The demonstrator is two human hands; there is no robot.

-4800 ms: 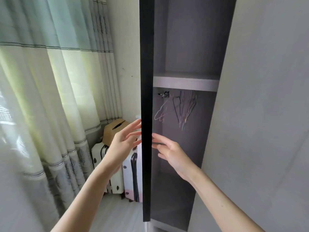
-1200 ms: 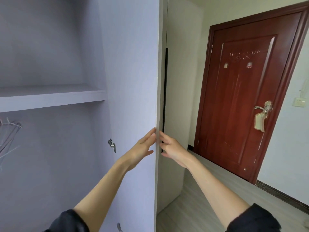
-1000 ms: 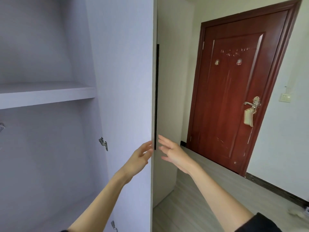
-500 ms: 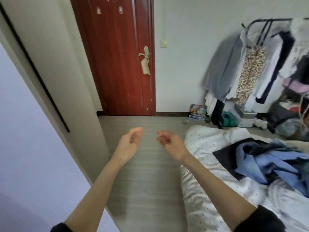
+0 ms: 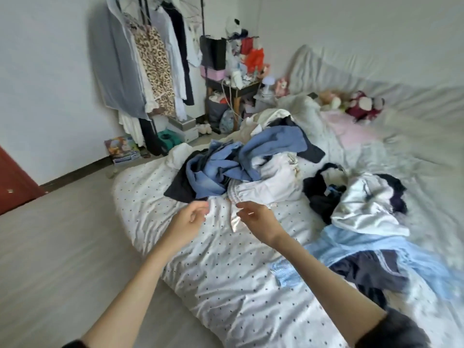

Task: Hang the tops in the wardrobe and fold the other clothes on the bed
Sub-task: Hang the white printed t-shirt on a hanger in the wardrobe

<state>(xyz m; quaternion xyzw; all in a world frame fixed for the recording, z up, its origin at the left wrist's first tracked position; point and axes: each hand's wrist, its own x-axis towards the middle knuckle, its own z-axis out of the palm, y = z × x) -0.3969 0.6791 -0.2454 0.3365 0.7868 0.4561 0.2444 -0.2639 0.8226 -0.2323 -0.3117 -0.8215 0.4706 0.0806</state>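
Observation:
A bed [image 5: 226,280] with a white dotted sheet carries heaps of loose clothes. The nearer heap holds blue denim garments [image 5: 226,169], a black piece and a white garment [image 5: 271,187]. To the right lie a white satin top [image 5: 366,207] over black clothes and a light blue garment [image 5: 356,249] with dark shorts. My left hand [image 5: 187,219] and my right hand [image 5: 256,217] hover side by side above the sheet just in front of the white garment, fingers loosely curled, holding nothing. The wardrobe is out of view.
A clothes rack [image 5: 150,71] with hanging garments stands against the far wall. Beside it is a cluttered small table [image 5: 233,84]. Soft toys [image 5: 361,104] sit at the head of the bed. Boxes [image 5: 123,149] lie on the floor, and a red door edge [image 5: 12,182] shows at left.
I have let go of the wardrobe door and turned right, from the wardrobe past the red door to the bed. Both hands now hover over the clothes heap.

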